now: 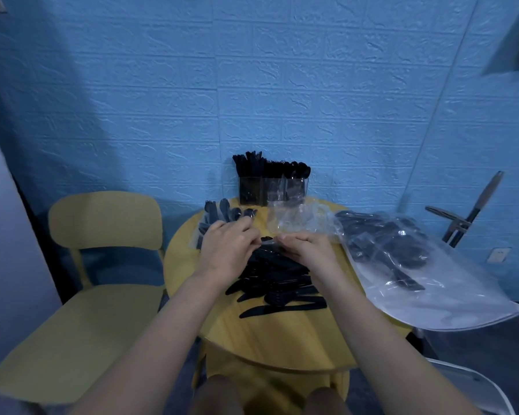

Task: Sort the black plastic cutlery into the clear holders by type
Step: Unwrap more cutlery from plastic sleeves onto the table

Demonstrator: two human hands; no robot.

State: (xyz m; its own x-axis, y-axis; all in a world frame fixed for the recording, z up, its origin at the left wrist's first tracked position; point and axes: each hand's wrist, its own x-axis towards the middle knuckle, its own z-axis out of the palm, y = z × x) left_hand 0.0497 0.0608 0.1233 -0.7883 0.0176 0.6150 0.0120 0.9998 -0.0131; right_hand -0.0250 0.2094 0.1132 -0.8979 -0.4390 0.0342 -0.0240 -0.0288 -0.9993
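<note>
On the round yellow table [282, 342], centre: a loose pile of black cutlery [274, 280], knives mostly, with at least one fork at its near edge. Both hands meet at the far end of the pile. Left hand [226, 245] has fingers curled, pinching a small clear wrapper [268, 241]; right hand [307, 247] pinches the same wrapper from the other side. Whether a piece is inside the wrapper cannot be told.

Far edge of table, against the blue wall [282, 85]: three clear holders [271, 190] side by side, all filled with black cutlery standing upright. Just left of the left hand: wrapped pieces [225, 214], forks and spoons. Between holders and right hand: crumpled empty wrappers [300, 218]. Right side: large clear bag [426, 265] holding more black cutlery, overhanging the table edge.

Left of table: yellow chair [102, 250].
</note>
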